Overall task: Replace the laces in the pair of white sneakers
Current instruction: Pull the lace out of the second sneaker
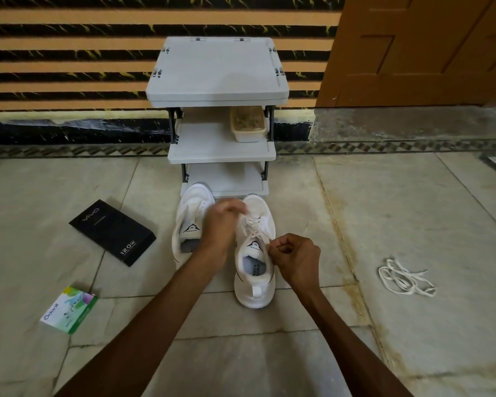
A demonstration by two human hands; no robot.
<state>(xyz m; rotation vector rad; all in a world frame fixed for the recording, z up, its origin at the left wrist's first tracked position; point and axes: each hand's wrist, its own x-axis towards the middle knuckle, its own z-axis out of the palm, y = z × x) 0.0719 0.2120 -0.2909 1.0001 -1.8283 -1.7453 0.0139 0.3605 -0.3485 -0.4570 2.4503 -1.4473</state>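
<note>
Odonil box (69, 310) and black box (112, 232) lay on the floor (370, 213) far left, not in play. Left-side sneaker (188, 216) stood just beside its mate, tongue out, no lace visible in it. Left hand (222, 222) reached across to the toe end of the right-side sneaker (255, 279), with its fingers curled down on the lace (251, 224) crossings. They were blurred and apparently pinching a strand. Right hand (297, 260) sat just beside the shoe's collar, fingers closed tight in a pinch on the lace end by the top eyelets.

Step judged: working the lace on the right-side sneaker. Pulling out or threading in, could not tell. The next move likely called for drawing the strand through one eyelet while the other hand steadied the shoe.

Loose laces (405, 277) lay in a heap well apart to the right, touched by neither hand.
</note>
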